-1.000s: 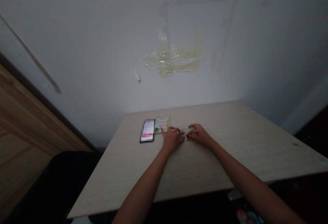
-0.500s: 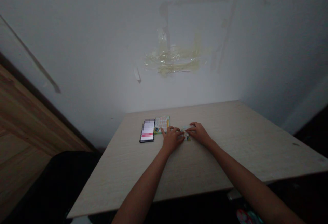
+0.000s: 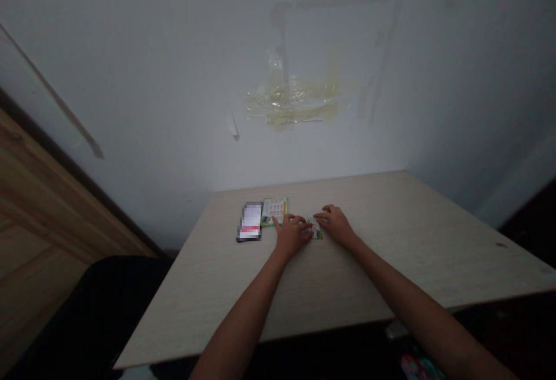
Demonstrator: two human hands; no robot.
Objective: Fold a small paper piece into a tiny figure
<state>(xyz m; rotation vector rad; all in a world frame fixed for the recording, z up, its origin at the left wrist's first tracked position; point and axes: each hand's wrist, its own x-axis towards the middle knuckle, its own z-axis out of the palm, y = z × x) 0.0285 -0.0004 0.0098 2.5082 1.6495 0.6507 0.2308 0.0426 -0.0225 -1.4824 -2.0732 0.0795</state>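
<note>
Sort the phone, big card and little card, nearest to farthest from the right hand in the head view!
1. Little card, just left of the right hand.
2. Big card, farther left.
3. Phone, farthest left.

The left forearm [image 3: 251, 304] slants up and inward to a palm-down left hand [image 3: 292, 238] with spread fingers, while the right forearm [image 3: 403, 284] angles inward, its right hand [image 3: 340, 226] pointing fingertips toward the left.

Small multicoloured card [image 3: 317, 231] flat on pale tabletop [image 3: 330, 287]
</note>
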